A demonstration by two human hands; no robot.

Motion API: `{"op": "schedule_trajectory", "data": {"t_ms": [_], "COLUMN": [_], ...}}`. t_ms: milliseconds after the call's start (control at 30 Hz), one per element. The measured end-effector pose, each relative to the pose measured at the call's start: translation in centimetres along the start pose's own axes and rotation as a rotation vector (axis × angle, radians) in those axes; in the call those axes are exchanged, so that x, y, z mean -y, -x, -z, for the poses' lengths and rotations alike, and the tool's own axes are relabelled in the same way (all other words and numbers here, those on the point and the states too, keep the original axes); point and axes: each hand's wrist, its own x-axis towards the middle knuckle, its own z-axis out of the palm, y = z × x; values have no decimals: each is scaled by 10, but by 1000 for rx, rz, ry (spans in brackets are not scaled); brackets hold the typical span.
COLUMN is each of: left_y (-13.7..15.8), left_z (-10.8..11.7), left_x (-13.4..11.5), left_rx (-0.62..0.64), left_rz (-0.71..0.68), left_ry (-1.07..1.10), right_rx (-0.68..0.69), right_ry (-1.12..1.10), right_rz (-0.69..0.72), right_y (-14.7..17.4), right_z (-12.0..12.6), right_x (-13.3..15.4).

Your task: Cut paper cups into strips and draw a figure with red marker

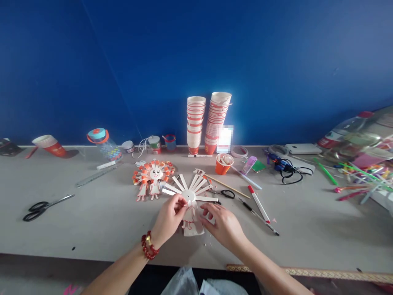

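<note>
In front of me lies a cut-up paper cup (190, 196), its white strips fanned out around the round base. Below the base, a paper panel carries a dress figure (189, 215) drawn in red outline. My left hand (170, 216) has thumb and fingers pinched at the left edge of this panel, just under the base. On the other side, my right hand (223, 223) is close to the panel with its fingers curved and apart, holding nothing visible. Behind my left hand rest coloured paper-cup dolls (156, 176) with orange-tipped strips and a smiling drawn face.
Scissors (39, 209) lie far left, and black-handled scissors (227, 194) sit near the cut cup. A red marker (259, 205), a pen (258, 213) and a wooden stick (227, 185) lie right. Tall cup stacks (196, 123) stand by the blue wall; an orange cup (224, 166) holds scraps.
</note>
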Motion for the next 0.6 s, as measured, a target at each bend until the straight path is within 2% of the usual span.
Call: {"op": "schedule_trajectory", "data": {"t_ms": [67, 133, 267, 600], "left_y": [2, 3, 5, 3], "left_z": [-10, -14, -15, -12], "left_x": [6, 9, 11, 9], "left_rx": [-4, -20, -33, -31], "left_rz": [-50, -116, -166, -123], "left_ry": [-122, -272, -454, -496], "right_rx": [22, 31, 53, 35], "right_ry": [31, 33, 67, 48], "right_rz": [149, 221, 269, 280], "right_y": [7, 12, 14, 13], "right_z": [2, 0, -4, -16], "right_x": [2, 2, -4, -16]}}
